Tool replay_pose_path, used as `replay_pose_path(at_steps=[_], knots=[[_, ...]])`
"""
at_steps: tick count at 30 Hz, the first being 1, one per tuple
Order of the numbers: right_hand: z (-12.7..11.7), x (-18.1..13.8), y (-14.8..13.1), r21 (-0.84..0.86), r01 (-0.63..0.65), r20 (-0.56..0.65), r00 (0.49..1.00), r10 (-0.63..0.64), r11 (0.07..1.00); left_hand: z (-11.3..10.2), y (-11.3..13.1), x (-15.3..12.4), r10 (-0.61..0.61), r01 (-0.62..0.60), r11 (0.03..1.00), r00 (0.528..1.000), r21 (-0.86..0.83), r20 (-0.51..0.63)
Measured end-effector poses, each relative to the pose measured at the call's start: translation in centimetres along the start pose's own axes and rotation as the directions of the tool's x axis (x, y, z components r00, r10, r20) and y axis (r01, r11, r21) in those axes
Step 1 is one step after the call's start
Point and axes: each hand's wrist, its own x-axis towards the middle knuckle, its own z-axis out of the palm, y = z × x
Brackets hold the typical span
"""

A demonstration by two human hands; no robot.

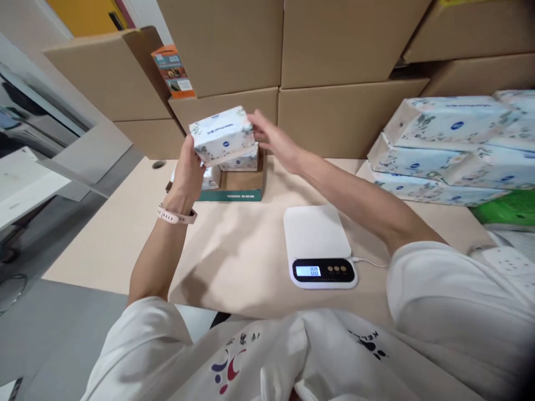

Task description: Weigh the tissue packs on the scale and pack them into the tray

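- Item held: 1 tissue pack [221, 133], raised above the desk [242, 262] and tilted, its left end lower than its right, printed faces toward the wearer.
- Left hand [189, 167]: curled round the pack's left end, pinching it, thumb uppermost. This hand appears to bear most of the weight. Some of its fingers are hidden.
- Right hand [276, 136]: fingers slightly parted, fingertips at the pack's right end. Firm pressure cannot be confirmed; the likely function is steadying that end.
- Shallow cardboard tray [234, 195]: set below and just behind the held pack, with at least 2 packs [240, 160] inside. Its low walls presumably keep them grouped while leaving access from above.
- Kitchen scale [317, 231]: flat on the desk near the wearer, display [308, 271] edge facing the body, evidently for easy reading. It reads 0.0, consistent with the pack being held clear of the platform.
- White cable [371, 262]: leaves the scale's right side, away from the tray, which probably keeps it out of the hands' way.
- Stacked packs [455, 125]: at the right, laid flat in at least 3 layers, presumably for stability.
- Large cartons [217, 50]: stacked behind the desk's working area, forming a rear wall.
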Motion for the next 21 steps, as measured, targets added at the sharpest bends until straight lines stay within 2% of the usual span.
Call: replay_pose_path(at_steps=[3, 5, 8, 10, 13, 16, 19, 21], knots=[[-3.6, -9.8, -3.0, -0.088, 0.012, -0.101, 0.995, -0.020, 0.996, 4.7, 0.4, -6.8, 0.022, -0.027, 1.000, 0.965, 0.012, 0.261], [-5.0, -16.6, -3.5, -0.122, -0.029, -0.218, 0.976, 0.002, 0.992, 7.4, -0.3, -11.4, -0.010, -0.004, 0.999, 0.924, 0.036, 0.382], [-5.9, -25.1, -2.1, -0.117, -0.099, -0.339, 0.939, 0.054, 0.988, 10.0, -2.4, -16.9, -0.096, 0.056, 0.994, 0.871, 0.096, 0.481], [-6.1, -28.8, -0.5, -0.118, -0.101, -0.377, 0.925, 0.049, 0.988, 11.0, -4.1, -19.5, -0.164, 0.122, 0.986, 0.843, 0.116, 0.512], [-6.4, -31.7, 1.7, -0.104, -0.109, -0.402, 0.914, 0.058, 0.989, 11.6, -6.2, -21.8, -0.187, 0.149, 0.982, 0.836, 0.115, 0.516], [-6.5, -32.6, 3.3, -0.039, -0.116, -0.403, 0.911, 0.091, 0.992, 11.6, -7.3, -22.6, -0.215, 0.169, 0.975, 0.880, 0.145, 0.423], [-6.4, -32.6, 4.2, 0.030, -0.182, -0.438, 0.882, 0.177, 0.983, 11.9, -7.1, -22.3, -0.330, 0.325, 0.943, 0.891, 0.068, 0.312], [-6.3, -32.6, 4.4, 0.086, -0.305, -0.455, 0.835, 0.310, 0.948, 12.5, -6.6, -22.0, -0.374, 0.407, 0.912, 0.872, -0.044, 0.316]])
